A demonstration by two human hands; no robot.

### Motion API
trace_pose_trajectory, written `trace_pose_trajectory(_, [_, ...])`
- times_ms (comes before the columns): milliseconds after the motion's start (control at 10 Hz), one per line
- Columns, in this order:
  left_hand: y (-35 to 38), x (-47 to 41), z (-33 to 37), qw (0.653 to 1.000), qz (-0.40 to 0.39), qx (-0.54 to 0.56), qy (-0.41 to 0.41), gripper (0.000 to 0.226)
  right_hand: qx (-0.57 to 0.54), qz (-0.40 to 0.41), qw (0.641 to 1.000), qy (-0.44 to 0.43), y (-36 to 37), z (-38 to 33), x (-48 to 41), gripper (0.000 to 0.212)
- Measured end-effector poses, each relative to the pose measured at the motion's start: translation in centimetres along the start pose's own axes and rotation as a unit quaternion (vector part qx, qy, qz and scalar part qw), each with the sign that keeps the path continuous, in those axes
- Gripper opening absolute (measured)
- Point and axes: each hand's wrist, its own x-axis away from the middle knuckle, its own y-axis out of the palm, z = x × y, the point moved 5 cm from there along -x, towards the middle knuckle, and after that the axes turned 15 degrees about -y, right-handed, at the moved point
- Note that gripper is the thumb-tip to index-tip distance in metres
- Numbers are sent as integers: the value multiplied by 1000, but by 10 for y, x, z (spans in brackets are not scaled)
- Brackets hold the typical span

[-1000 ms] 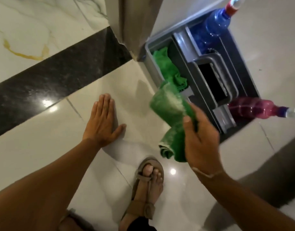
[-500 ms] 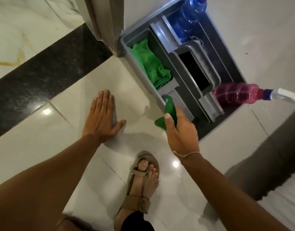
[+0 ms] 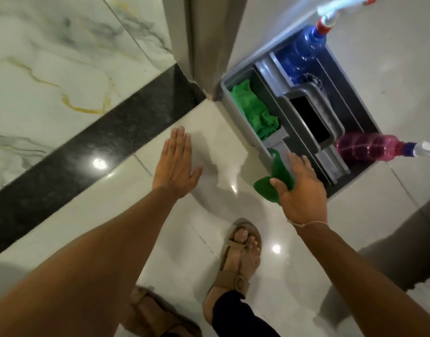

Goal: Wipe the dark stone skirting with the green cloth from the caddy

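Note:
My right hand [image 3: 300, 188] grips a bunched green cloth [image 3: 269, 184] low over the floor, right beside the near corner of the grey caddy [image 3: 235, 104]. Most of that cloth is hidden under my palm. A second green cloth [image 3: 254, 109] lies in the caddy's left compartment. My left hand [image 3: 176, 164] rests flat on the pale floor tile, fingers together, holding nothing. The dark stone skirting [image 3: 94, 142] runs diagonally along the foot of the marble wall, a short way beyond my left fingertips.
A blue spray bottle [image 3: 304, 48] and a pink spray bottle [image 3: 369, 147] stand in the caddy. A grey door frame post [image 3: 204, 42] meets the floor between skirting and caddy. My sandalled feet [image 3: 240, 259] are below my hands on the glossy tile.
My right hand has dropped from chest height to near the floor by the caddy's corner, the cloth now bunched under it. My left hand stays planted. The view has tilted upward.

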Motion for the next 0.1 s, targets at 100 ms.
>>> trace_pose_trajectory(100, [-60,6,-35,997,52,23,-51,83,-142,65,985,-79,-59,-74,-2,56])
